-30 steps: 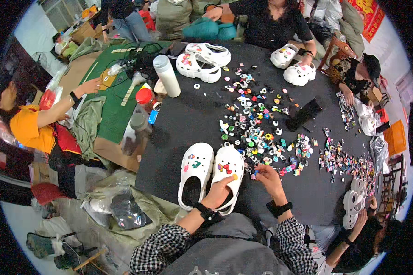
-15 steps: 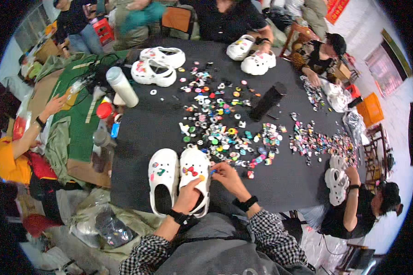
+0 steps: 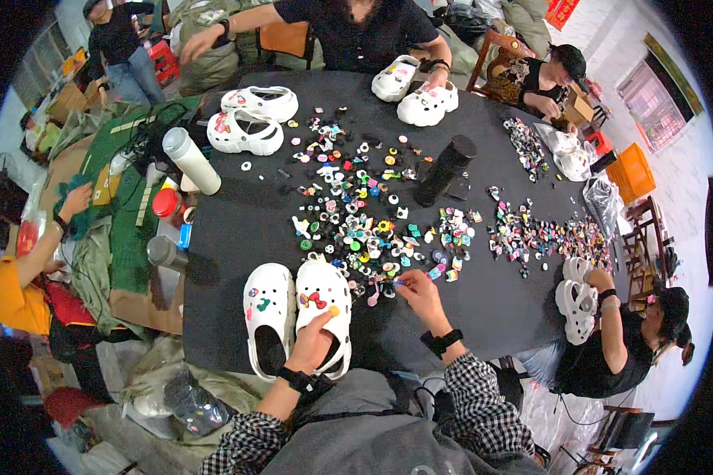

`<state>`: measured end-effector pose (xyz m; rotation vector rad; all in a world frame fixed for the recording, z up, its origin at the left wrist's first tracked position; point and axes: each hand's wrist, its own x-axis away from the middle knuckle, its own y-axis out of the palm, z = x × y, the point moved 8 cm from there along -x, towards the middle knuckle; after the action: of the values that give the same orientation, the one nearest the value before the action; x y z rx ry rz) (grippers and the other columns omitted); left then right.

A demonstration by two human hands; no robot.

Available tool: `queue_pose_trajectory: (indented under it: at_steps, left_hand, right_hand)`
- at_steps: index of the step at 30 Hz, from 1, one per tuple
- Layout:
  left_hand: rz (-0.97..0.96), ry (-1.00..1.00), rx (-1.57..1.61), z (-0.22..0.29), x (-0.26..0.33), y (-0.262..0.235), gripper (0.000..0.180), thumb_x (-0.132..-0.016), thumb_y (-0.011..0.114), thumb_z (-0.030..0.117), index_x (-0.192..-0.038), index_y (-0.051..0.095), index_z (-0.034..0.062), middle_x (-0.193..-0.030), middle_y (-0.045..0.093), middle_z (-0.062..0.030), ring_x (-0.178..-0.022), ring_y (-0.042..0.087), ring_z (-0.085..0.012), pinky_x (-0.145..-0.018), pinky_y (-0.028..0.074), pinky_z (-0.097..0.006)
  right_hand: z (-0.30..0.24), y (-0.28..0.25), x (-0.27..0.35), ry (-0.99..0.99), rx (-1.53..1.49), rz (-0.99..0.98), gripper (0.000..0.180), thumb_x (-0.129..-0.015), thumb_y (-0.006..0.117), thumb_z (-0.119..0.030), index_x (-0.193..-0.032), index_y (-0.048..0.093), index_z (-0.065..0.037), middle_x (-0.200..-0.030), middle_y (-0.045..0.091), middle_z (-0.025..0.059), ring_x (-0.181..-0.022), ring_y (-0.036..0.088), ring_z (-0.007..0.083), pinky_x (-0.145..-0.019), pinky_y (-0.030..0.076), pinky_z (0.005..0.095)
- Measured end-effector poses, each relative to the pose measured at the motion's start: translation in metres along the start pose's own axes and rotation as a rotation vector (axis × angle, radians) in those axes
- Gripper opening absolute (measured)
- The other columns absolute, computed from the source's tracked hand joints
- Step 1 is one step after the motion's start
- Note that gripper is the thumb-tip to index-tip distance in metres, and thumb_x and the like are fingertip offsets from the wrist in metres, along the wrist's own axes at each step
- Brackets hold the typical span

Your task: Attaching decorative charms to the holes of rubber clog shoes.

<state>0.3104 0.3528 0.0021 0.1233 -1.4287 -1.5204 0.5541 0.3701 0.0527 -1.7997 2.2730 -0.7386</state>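
Note:
Two white clogs stand side by side before me, toes pointing away. My left hand (image 3: 312,345) grips the right clog (image 3: 313,283) at its foot opening, thumb on the upper beside a yellow charm. A red bow-like charm sits on that upper. The left clog (image 3: 265,279) carries a green charm and other small ones; neither hand touches it. To the right, at the near edge of a heap of small colourful shoe charms (image 3: 362,226), my right hand (image 3: 422,300) is closed in a pinch. A small blue piece (image 3: 398,283), probably a charm, shows at its fingertips.
A black cylinder (image 3: 445,170) stands beyond the charms on the dark table (image 3: 483,313). At left are a white bottle (image 3: 192,161) and a red-lidded jar (image 3: 167,203). Other people sit around, with more white clogs (image 3: 249,131) at the far side and right.
My right hand has moved right and slightly away, from the right clog's side to the charm heap's edge. My left hand keeps its grip. Across the table, a person's arm now stretches left.

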Motion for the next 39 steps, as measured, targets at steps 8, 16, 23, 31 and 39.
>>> queue_pose_trajectory:
  at_steps: [8, 16, 23, 31, 39]
  left_hand:
    - [0.016, 0.064, -0.026, 0.006, 0.005, 0.013, 0.032, -0.092, 0.053, 0.007, -0.123, 0.052, -0.0032, -0.119, 0.059, -0.0103, -0.109, 0.057, -0.0220, -0.097, 0.043, -0.036]
    - [0.010, 0.040, -0.071, 0.006, 0.003, 0.006, 0.036, -0.093, 0.050, 0.007, -0.127, 0.047, -0.0039, -0.124, 0.056, -0.0129, -0.116, 0.053, -0.0255, -0.103, 0.040, -0.040]
    - [0.028, 0.074, -0.122, 0.011, 0.011, 0.020, 0.032, -0.093, 0.050, 0.008, -0.122, 0.052, -0.0060, -0.122, 0.058, -0.0116, -0.113, 0.054, -0.0229, -0.100, 0.041, -0.036]
    - [0.032, 0.066, -0.124, 0.008, 0.006, 0.011, 0.033, -0.093, 0.051, 0.007, -0.124, 0.051, -0.0048, -0.122, 0.057, -0.0116, -0.112, 0.054, -0.0230, -0.100, 0.041, -0.037]
    - [0.027, 0.077, -0.107, 0.010, 0.007, 0.011, 0.035, -0.092, 0.052, 0.005, -0.126, 0.049, -0.0034, -0.124, 0.056, -0.0111, -0.113, 0.054, -0.0230, -0.100, 0.040, -0.037]
  right_hand:
    - [0.014, -0.022, -0.017, -0.115, 0.186, 0.205, 0.017, -0.077, 0.066, -0.002, -0.092, 0.058, -0.003, -0.081, 0.060, 0.0126, -0.074, 0.062, 0.0257, -0.067, 0.050, 0.0357]
    - [0.023, -0.027, -0.042, -0.292, 0.433, 0.150, 0.012, -0.073, 0.064, -0.003, -0.084, 0.060, -0.006, -0.087, 0.057, 0.0148, -0.083, 0.057, 0.0379, -0.077, 0.046, 0.0437]
    - [0.023, -0.032, -0.047, -0.207, 0.386, 0.249, 0.008, -0.077, 0.064, -0.006, -0.084, 0.060, -0.006, -0.084, 0.058, 0.0132, -0.082, 0.057, 0.0346, -0.071, 0.048, 0.0436]
    - [0.011, -0.040, -0.080, -0.196, 0.472, 0.436, 0.021, -0.076, 0.068, -0.011, -0.091, 0.053, -0.005, -0.087, 0.057, 0.0143, -0.085, 0.057, 0.0356, -0.073, 0.048, 0.0443]
    - [0.040, -0.050, -0.080, -0.132, 0.153, 0.397, 0.017, -0.078, 0.070, -0.008, -0.086, 0.057, -0.001, -0.077, 0.065, 0.0114, -0.068, 0.065, 0.0208, -0.062, 0.051, 0.0316]
